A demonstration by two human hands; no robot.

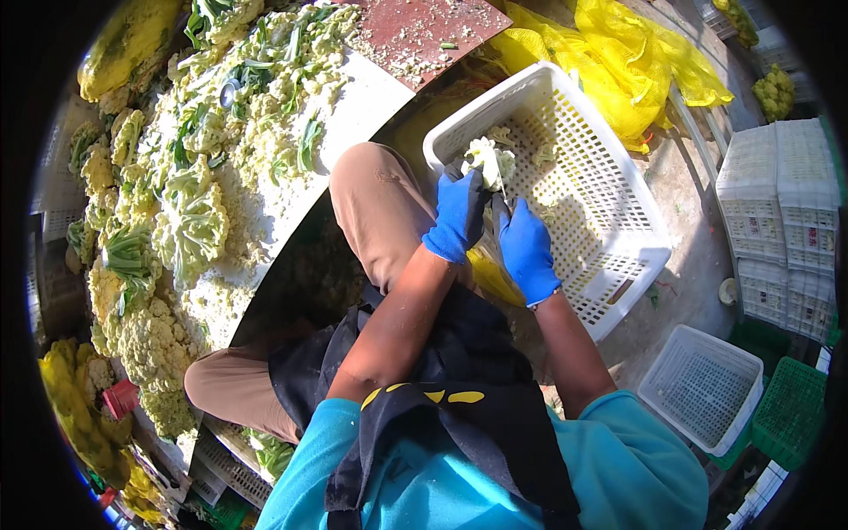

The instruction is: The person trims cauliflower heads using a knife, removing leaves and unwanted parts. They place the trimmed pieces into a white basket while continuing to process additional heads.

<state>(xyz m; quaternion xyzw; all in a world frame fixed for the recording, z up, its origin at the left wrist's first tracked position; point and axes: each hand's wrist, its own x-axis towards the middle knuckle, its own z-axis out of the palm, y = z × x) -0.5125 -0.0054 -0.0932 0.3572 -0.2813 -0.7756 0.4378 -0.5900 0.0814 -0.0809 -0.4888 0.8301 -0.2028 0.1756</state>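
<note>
My left hand (458, 215), in a blue glove with dark fingertips, is closed around a piece of cauliflower (488, 161) with a pale cut stem. Close beside it, my right hand (526, 249), gloved the same way, grips a small knife; its thin blade (502, 183) points up against the cauliflower, and its handle is hidden in my fingers. Both hands are over the near left side of a white perforated crate (638, 296). A few cauliflower florets (545, 155) and small crumbs lie inside the crate.
Left of my knees a table (367, 88) carries heaped cauliflower (192, 221), leaves and trimmings. Yellow mesh sacks (609, 66) lie behind the crate. At right stand stacked white crates (777, 208), an upright white basket (698, 384) and a green basket (791, 411).
</note>
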